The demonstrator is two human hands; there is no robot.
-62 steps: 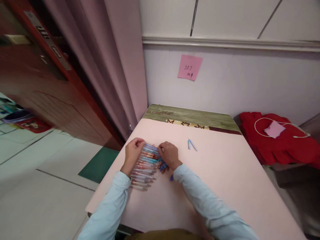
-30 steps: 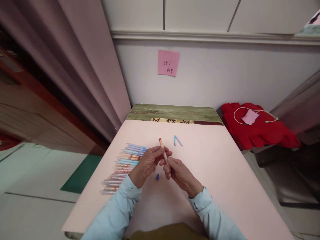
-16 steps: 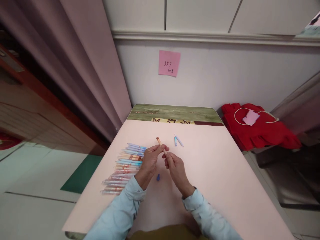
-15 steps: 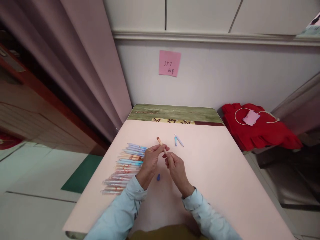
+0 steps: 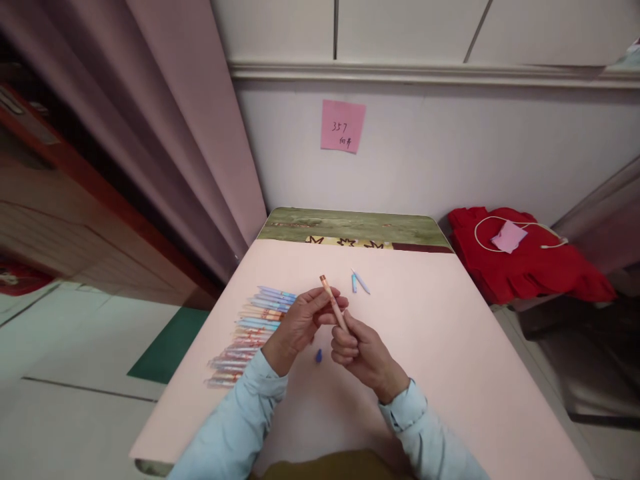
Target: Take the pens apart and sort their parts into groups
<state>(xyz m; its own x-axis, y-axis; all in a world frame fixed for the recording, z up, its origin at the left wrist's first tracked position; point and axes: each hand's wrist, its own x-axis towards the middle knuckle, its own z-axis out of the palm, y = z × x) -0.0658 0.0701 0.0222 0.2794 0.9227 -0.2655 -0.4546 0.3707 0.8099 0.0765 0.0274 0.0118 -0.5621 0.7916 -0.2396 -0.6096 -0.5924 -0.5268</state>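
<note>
A slim pen (image 5: 335, 308) with a beige-pink barrel and a brown end is held slanting above the table, brown end up and away from me. My right hand (image 5: 364, 347) is closed around its lower end. My left hand (image 5: 305, 320) pinches it loosely higher up, thumb in front and fingers partly behind. A small dark-blue piece (image 5: 319, 356) lies on the table below my hands. Beyond them, a pale-blue pen part with a pointed tip (image 5: 361, 282) rests beside a short blue cap-like piece (image 5: 354, 283). Left of my left hand is a row of several coloured pens (image 5: 260, 322).
The table (image 5: 450, 373) has a pale pink cover, with a green strip (image 5: 360, 225) along its far edge by the wall. A pink note (image 5: 343, 127) is stuck there. Red cloth (image 5: 540, 263) with a white cable lies right of the table. A curtain (image 5: 200, 133) hangs at left.
My right hand has slid down the pen towards me and closed around its lower end, so more of the barrel shows. My left hand's fingers have loosened. The view has shifted slightly.
</note>
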